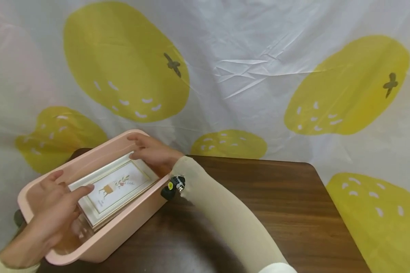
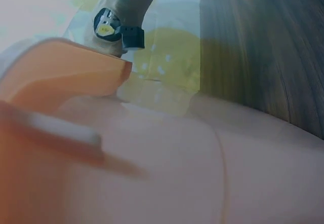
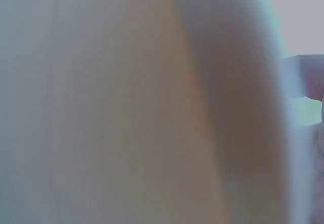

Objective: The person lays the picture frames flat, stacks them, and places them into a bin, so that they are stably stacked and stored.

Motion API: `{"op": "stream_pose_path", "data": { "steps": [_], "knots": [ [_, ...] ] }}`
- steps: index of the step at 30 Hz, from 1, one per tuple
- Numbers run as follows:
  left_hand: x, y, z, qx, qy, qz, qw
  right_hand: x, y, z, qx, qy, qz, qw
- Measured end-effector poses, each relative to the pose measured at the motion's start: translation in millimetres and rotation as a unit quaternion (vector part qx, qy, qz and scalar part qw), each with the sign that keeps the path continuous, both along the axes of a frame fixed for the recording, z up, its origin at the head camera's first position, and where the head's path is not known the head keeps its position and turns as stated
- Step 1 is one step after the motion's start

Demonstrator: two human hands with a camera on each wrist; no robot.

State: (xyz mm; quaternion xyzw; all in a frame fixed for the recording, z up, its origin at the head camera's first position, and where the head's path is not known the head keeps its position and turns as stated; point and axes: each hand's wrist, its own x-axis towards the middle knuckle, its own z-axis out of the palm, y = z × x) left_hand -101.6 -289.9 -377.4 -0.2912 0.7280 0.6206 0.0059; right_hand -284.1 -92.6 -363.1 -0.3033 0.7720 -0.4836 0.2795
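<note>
A white picture frame (image 1: 117, 185) with a gold inner line and a drawing of an animal with leaves lies tilted inside a pink plastic bin (image 1: 130, 216). My left hand (image 1: 56, 201) reaches into the bin's near left end, its thumb over the frame's left edge and the other fingers spread apart. At the frame's far right end is my right hand (image 1: 153, 151), thumb by the frame's corner and fingers extended along the bin's inside. Something clear and shiny shows below the frame near my left hand. Blurred close surfaces fill most of the right wrist view.
The bin stands on the left part of a dark brown wooden table (image 1: 259, 204). Behind the table hangs a white curtain (image 1: 239, 94) with large yellow fruit prints. A small black camera (image 1: 172, 185) is strapped to my right wrist, over the bin's right rim.
</note>
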Motion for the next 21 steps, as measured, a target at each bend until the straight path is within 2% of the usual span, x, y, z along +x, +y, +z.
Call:
{"op": "stream_pose_path", "data": {
  "steps": [3, 5, 9, 12, 14, 16, 19, 21],
  "knots": [
    [1.8, 0.6, 1.7, 0.015, -0.004, -0.018, 0.9997, 7.0, 7.9, 4.4, -0.019, 0.017, -0.001, 0.9997],
    [5.1, 1.7, 3.2, 0.015, -0.008, -0.029, 0.9994, 12.4, 14.5, 5.7, -0.025, 0.045, 0.004, 0.9987],
    [14.3, 6.0, 6.0, -0.011, -0.011, -0.051, 0.9986, 22.5, 32.8, 6.0, -0.047, 0.110, 0.008, 0.9928],
    [24.1, 9.7, 8.4, -0.036, -0.001, -0.087, 0.9956, 30.1, 48.3, 6.2, -0.097, 0.113, -0.009, 0.9888],
    [31.8, 12.5, 7.7, -0.068, 0.026, -0.111, 0.9912, 34.5, 58.1, 6.3, -0.132, 0.114, -0.019, 0.9844],
    [40.6, 15.2, 4.7, -0.091, 0.076, -0.125, 0.9850, 39.1, 66.4, 7.0, -0.160, 0.122, -0.017, 0.9794],
    [51.5, 19.1, -1.9, -0.097, 0.148, -0.130, 0.9755, 46.6, 77.1, 7.9, -0.173, 0.155, -0.004, 0.9727],
    [56.1, 23.0, -6.8, -0.080, 0.192, -0.129, 0.9696, 52.0, 83.7, 8.7, -0.162, 0.183, -0.001, 0.9695]
  ]
}}
